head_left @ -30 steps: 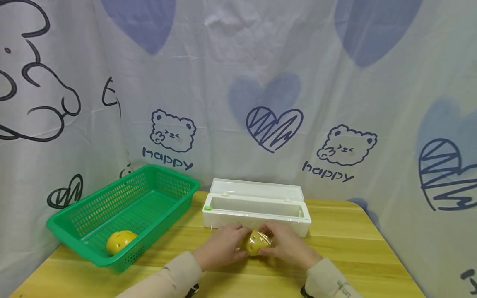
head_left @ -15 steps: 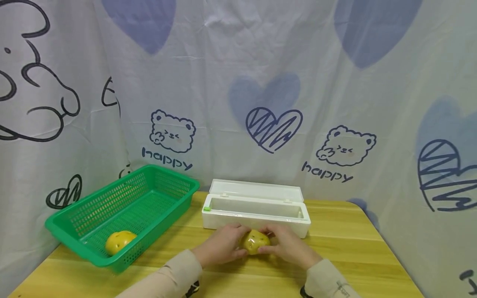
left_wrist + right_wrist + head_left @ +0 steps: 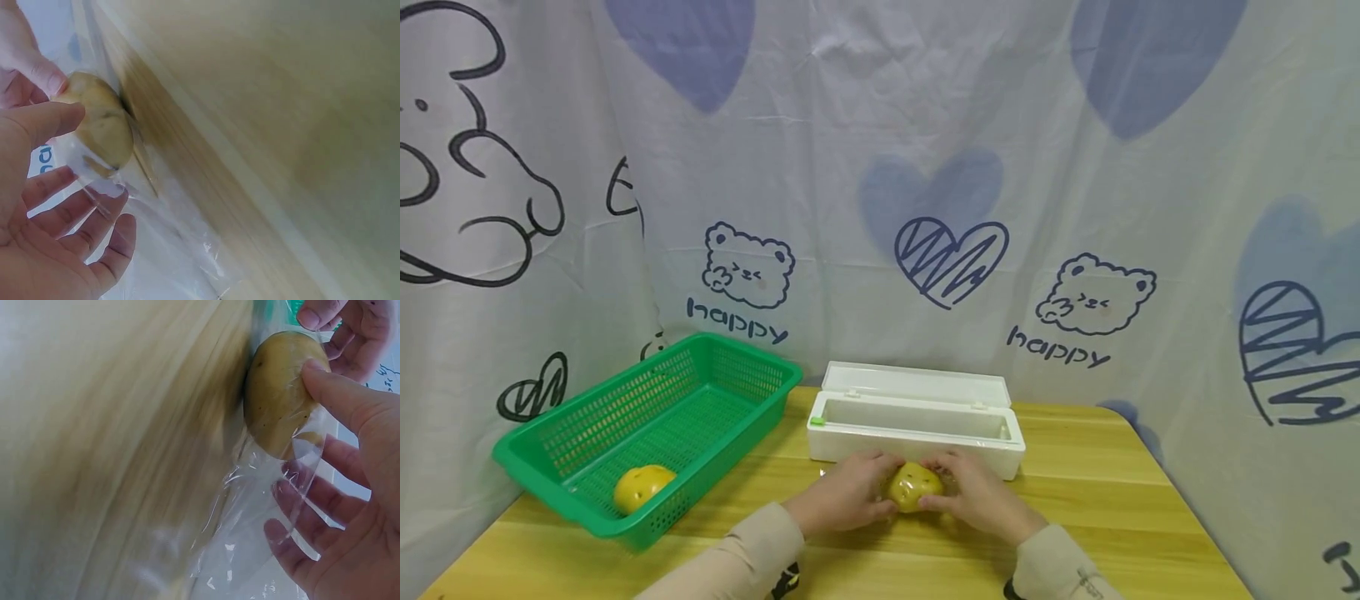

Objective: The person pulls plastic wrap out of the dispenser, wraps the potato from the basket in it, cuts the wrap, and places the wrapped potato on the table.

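The head view looks forward and down; both wrist views share the potato (image 3: 278,394) up close.

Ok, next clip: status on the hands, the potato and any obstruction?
Left hand and right hand flanking potato, thumbs against it. Clear film over potato. Open white box just beyond; no obstruction seen.

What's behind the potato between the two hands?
Behind the potato stands a white box, its lid open. The potato, left hand and right hand cover part of the box's bottom front edge, so that bit can't be seen.
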`<move>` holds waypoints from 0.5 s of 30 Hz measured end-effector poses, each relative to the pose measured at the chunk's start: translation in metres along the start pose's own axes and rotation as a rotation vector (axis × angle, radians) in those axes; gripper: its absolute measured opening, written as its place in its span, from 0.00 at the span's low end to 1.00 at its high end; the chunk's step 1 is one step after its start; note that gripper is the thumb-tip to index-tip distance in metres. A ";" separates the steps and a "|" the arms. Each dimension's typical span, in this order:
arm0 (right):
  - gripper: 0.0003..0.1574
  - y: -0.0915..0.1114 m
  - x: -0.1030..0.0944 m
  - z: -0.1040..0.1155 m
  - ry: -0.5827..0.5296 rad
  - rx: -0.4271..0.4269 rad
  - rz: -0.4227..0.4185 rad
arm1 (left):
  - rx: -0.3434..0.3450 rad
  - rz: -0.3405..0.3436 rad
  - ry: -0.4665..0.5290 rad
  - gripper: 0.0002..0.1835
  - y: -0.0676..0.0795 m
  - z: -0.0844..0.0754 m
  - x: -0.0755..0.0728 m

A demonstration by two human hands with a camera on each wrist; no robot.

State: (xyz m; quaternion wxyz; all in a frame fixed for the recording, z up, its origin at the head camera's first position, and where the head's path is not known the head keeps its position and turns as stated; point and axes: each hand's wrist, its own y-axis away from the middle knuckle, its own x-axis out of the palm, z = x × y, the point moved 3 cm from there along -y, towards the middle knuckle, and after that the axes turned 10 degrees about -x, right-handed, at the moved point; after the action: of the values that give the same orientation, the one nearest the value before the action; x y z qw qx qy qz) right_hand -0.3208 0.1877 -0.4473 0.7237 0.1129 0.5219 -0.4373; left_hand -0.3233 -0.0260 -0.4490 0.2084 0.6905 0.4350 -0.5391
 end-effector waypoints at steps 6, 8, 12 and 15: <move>0.33 0.002 -0.001 0.004 0.078 -0.014 -0.017 | -0.037 0.034 0.058 0.32 -0.002 0.008 0.004; 0.34 0.002 -0.002 0.005 0.092 -0.022 -0.023 | -0.029 0.027 0.076 0.31 -0.002 0.009 0.003; 0.36 0.002 -0.003 0.008 0.097 -0.012 -0.029 | -0.009 0.002 0.090 0.28 0.000 0.009 0.002; 0.37 0.003 -0.005 0.009 0.110 -0.004 -0.028 | -0.005 -0.010 0.095 0.26 0.002 0.007 -0.002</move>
State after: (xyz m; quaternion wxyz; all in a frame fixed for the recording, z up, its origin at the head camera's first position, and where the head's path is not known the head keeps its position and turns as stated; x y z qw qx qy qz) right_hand -0.3128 0.1862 -0.4396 0.6878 0.1277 0.5634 -0.4395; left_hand -0.3261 -0.0327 -0.4500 0.1865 0.7125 0.4492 -0.5058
